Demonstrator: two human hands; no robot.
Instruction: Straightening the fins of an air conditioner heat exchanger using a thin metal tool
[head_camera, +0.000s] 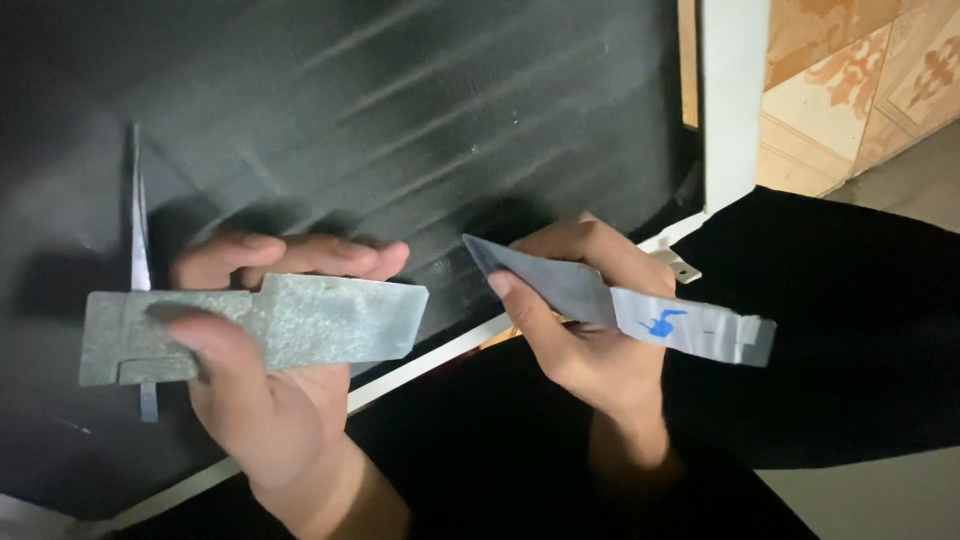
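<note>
Over a black ribbed panel (400, 110) by tiled floor (860, 90), left hand (260, 390) gripping a grey metal plate (300, 320), right hand (580, 330) gripping a metal strip (690, 328)

Two hands (265, 375) (585, 320) gripping metal plates (300, 322) (620, 305)

dull, speckled galvanized metal plate (300, 320); smoother grey metal strip (620, 305) with blue marking; matt black board (400, 120); black cloth (830, 330); glossy patterned floor tiles (860, 80).

The flat speckled grey galvanised metal plate (300, 320) is a mottled silver-grey. The narrow grey metal strip (640, 312) carries a blue scribbled mark near its pale silver end. The black surface (400, 120) shows faint lighter streaks and has a white edge. The floor tiles (860, 70) are cream with an orange-brown ornamental pattern. The cloth (850, 330) is plain black.
</note>
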